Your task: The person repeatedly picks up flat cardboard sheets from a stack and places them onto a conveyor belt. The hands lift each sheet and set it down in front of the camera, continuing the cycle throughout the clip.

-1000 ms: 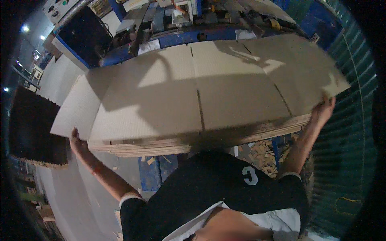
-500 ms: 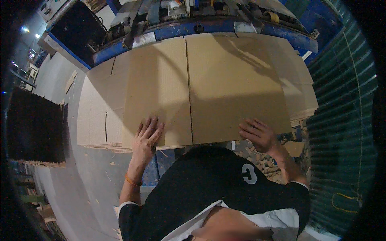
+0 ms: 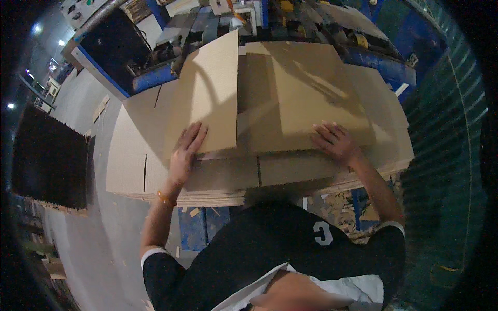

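Observation:
My left hand (image 3: 189,142) lies with fingers outstretched on the near edge of a brown cardboard panel (image 3: 215,98). That panel's inner edge is lifted and its far end reaches up to the machine. Flat on the near right part of a second cardboard panel (image 3: 311,98) rests my right hand (image 3: 336,141), fingers extended. Whether the two panels are one slotted sheet or separate pieces, I cannot tell. Both lie over a wide stack of slotted cardboard sheets (image 3: 223,179), whose near edges show below them. Both thumbs are hard to see.
A blue machine (image 3: 371,65) with rollers and belts stands beyond the stack. A dark stack of sheets (image 3: 49,155) is at the left on the grey floor (image 3: 111,243). Cardboard scraps (image 3: 334,210) litter the floor at the near right, beside a green corrugated wall (image 3: 441,171).
Both hands have moved away from my body, and the cardboard panels have slid toward the machine. The left panel's inner edge has risen, and the stack's near part has come into sight.

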Demonstrator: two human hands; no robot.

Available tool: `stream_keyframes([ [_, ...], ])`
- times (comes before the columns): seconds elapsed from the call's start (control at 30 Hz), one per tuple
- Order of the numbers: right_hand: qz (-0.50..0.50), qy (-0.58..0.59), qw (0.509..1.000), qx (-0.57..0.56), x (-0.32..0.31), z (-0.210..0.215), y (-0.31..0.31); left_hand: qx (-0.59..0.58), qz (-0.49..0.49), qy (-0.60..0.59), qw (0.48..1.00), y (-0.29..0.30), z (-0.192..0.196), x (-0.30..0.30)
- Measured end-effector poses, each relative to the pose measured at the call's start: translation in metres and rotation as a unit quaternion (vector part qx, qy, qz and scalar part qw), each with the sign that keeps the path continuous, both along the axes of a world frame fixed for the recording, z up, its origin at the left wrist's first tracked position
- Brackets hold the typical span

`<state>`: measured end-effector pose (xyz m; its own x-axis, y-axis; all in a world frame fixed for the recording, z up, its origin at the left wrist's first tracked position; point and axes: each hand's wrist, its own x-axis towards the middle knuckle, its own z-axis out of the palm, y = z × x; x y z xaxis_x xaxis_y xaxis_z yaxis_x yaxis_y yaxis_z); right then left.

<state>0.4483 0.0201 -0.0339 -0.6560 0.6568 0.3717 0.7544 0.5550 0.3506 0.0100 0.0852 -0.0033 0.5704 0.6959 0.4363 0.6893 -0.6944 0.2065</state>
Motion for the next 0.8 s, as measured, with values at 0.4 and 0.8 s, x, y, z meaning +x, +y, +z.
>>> stream_keyframes([
  [0.4, -0.170, 0.015, 0.983, -0.061, 0.032, -0.013, 0.150, 0.080, 0.016, -0.041, 0.996, 0.165, -0.027, 0.046],
  [0.8, -0.268, 0.136, 0.943, -0.141, -0.015, 0.007, 0.124, 0.285, 0.102, -0.053, 0.952, 0.229, 0.084, 0.008],
])
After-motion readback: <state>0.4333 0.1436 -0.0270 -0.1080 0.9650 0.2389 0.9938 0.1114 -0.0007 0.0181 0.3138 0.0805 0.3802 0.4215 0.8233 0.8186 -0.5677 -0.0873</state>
